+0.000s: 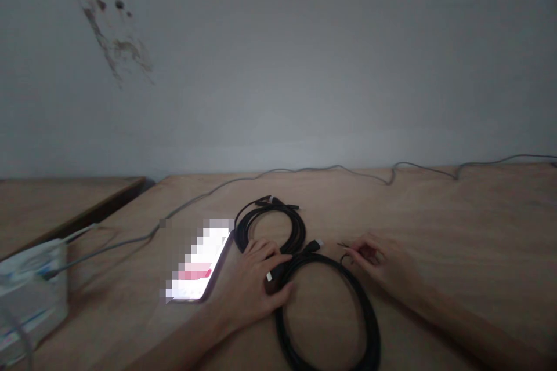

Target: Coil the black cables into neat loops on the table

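Clock directions are read from the centre of the lower cable coil [324,316], with 12 o'clock toward the wall [278,69]. This black coil lies flat on a light wooden table [448,214]. The left hand [256,284] rests at 10 o'clock on the coil, its fingers curled and closed over the cable. A white-tipped plug [269,276] projects from under the fingers, and the top of the hand lies against the near edge of the upper cable coil [270,226]. That second black coil sits at 11 o'clock, with its connectors [278,203] at its far side. A second white-tipped plug [314,246] lies at 12 o'clock, just beyond the lower coil. The right hand [374,258] is at 2 o'clock, just clear of the coil, with its thumb and fingertips pressed together, pinching a thin dark wire tie [343,244]. A phone [198,261], its lit screen pixelated, lies at 9 o'clock beside the left hand. Farther out at 9 o'clock stands a white box [30,295] with a grey cable [304,169] running from it along the far side of the table. A second wooden table [56,208] lies beyond the box.
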